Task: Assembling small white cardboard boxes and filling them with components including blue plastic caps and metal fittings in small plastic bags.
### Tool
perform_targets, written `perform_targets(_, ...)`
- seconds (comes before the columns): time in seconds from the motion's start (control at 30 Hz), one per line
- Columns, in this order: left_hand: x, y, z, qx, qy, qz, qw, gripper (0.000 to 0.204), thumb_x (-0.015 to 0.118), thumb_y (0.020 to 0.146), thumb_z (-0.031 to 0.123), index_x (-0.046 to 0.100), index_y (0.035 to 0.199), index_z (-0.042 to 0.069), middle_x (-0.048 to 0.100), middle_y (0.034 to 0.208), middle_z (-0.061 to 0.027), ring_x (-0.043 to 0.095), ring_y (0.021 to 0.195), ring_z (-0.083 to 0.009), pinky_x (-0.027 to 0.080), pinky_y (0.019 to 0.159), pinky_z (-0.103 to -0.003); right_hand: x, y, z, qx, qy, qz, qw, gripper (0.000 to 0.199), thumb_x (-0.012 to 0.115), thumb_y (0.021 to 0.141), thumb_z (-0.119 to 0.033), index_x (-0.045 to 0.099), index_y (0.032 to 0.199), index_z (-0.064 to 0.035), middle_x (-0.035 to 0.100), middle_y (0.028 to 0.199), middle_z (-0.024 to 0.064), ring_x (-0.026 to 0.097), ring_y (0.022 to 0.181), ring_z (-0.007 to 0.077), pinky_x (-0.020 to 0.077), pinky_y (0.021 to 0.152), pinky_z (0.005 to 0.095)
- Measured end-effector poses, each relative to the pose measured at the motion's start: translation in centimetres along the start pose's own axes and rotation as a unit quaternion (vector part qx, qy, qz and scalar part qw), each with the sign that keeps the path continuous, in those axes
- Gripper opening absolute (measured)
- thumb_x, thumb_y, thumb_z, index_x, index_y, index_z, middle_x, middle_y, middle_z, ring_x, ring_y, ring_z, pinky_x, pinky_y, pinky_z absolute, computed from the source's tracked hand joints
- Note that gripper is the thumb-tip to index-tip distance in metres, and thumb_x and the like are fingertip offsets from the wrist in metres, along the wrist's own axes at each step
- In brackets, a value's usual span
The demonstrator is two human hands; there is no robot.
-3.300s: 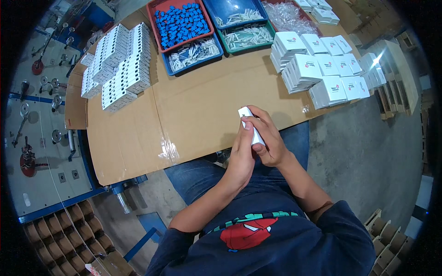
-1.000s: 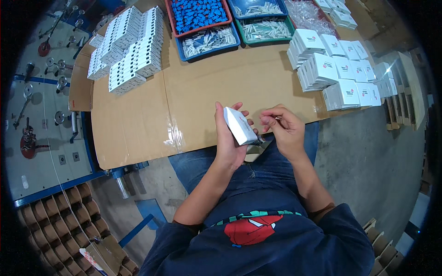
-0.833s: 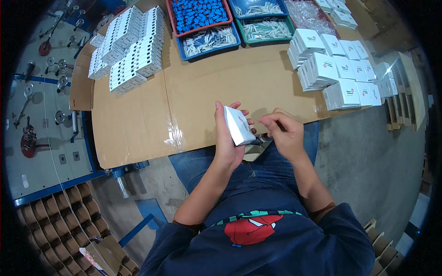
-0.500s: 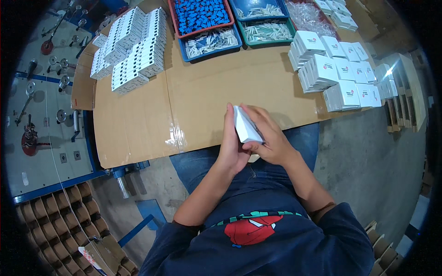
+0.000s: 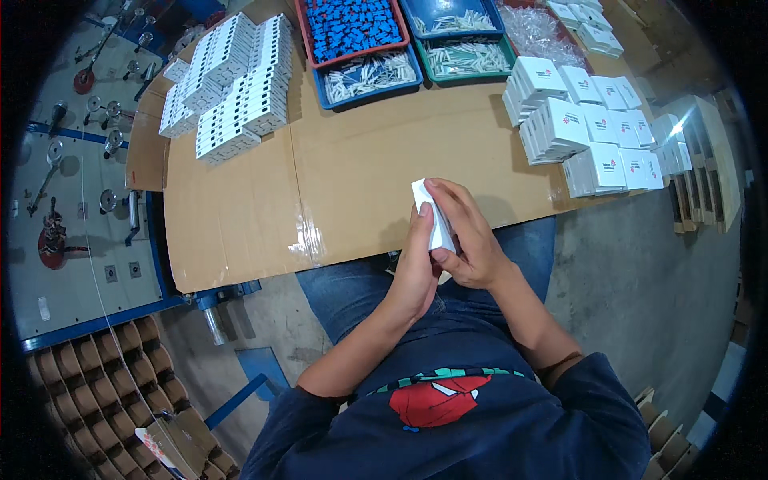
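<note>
Over the near edge of the cardboard-covered table, both my hands are closed around a small white box-shaped plastic housing (image 5: 437,230). It stands tilted, with one narrow side turned upward. My left hand (image 5: 413,270) grips it from the left, the thumb lying along its upper face. From the right, my right hand (image 5: 472,244) wraps it, fingers over the far end and thumb at the near end. The palms and fingers hide most of its broad faces.
White slotted housings (image 5: 244,100) are stacked at the left; white square covers (image 5: 566,120) at the right. Along the back stand a red tray (image 5: 360,55) of blue parts, blue trays (image 5: 373,98) and a green tray (image 5: 472,78) of white sticks. A metal bench (image 5: 72,280) adjoins left.
The housing has turned more edge-on and upright between my hands. My left thumb has moved onto its face, and the left fingers no longer stretch flat along its side.
</note>
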State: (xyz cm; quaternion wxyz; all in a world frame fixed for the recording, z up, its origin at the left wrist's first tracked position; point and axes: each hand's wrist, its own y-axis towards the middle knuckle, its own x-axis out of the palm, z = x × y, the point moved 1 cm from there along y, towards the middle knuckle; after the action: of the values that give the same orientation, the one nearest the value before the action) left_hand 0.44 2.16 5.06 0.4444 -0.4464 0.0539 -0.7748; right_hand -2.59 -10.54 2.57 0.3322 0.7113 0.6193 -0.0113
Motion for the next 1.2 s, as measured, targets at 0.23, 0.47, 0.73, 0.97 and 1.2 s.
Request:
perform_targets(0.23, 0.6, -0.3, 0.2, 0.031, 0.003, 0.028, 0.999, 0.051, 0.047, 0.106, 0.05, 0.051, 0.135, 0.008, 0.062, 0.119, -0.006, 0.061, 0.111, -0.0174, 0.048, 0.097, -0.033, 0.3, 0.5, -0.1, -0.017, 0.008, 0.016, 1.0, 0.081, 0.056, 0.097, -0.057, 0.041, 0.15, 0.0025, 0.044, 0.145, 0.0278, 0.049, 0.131, 0.0428, 0.0421, 0.108, 0.0478)
perform_targets(0.47, 0.7, -0.6, -0.1, 0.046, 0.008, 0.016, 0.999, 0.048, 0.047, 0.107, 0.049, 0.053, 0.132, 0.008, 0.062, 0.116, -0.0041, 0.062, 0.106, -0.0141, 0.05, 0.092, -0.031, 0.6, 0.4, -0.5, -0.055, -0.015, 0.069, 0.996, 0.076, 0.05, 0.1, -0.058, 0.049, 0.144, 0.0046, 0.049, 0.14, 0.0293, 0.052, 0.124, 0.0453, 0.0453, 0.104, 0.0498)
perform_targets(0.73, 0.8, -1.4, -0.5, 0.061, 0.001, 0.023, 0.998, 0.047, 0.043, 0.108, 0.048, 0.052, 0.133, 0.009, 0.061, 0.115, -0.0032, 0.061, 0.106, -0.014, 0.05, 0.093, -0.031, 0.6, 0.5, -1.1, -0.078, -0.022, 0.079, 0.994, 0.075, 0.044, 0.102, -0.06, 0.054, 0.14, 0.0041, 0.05, 0.138, 0.0292, 0.054, 0.12, 0.0454, 0.0466, 0.102, 0.0497)
perform_targets(0.97, 0.3, -1.4, -0.8, 0.07, -0.004, 0.033, 0.997, 0.051, 0.041, 0.108, 0.051, 0.051, 0.135, 0.009, 0.062, 0.117, -0.0041, 0.061, 0.108, -0.0146, 0.05, 0.094, -0.032, 1.1, 0.3, -0.6, -0.069, -0.011, 0.06, 0.996, 0.077, 0.046, 0.101, -0.061, 0.051, 0.142, 0.0032, 0.049, 0.141, 0.0283, 0.053, 0.125, 0.0446, 0.0453, 0.104, 0.0496)
perform_targets(1.2, -1.1, 0.0, 0.8, 0.291, 0.243, 0.004, 0.925, 0.063, 0.04, 0.105, 0.032, 0.027, 0.156, -0.002, 0.043, 0.147, -0.0181, 0.046, 0.134, -0.027, 0.035, 0.113, -0.037, 0.3, 0.7, -1.3, 0.107, 0.243, 0.067, 0.962, 0.093, 0.051, 0.096, -0.068, 0.03, 0.158, -0.0022, 0.039, 0.157, 0.024, 0.045, 0.141, 0.0363, 0.0345, 0.116, 0.0462)
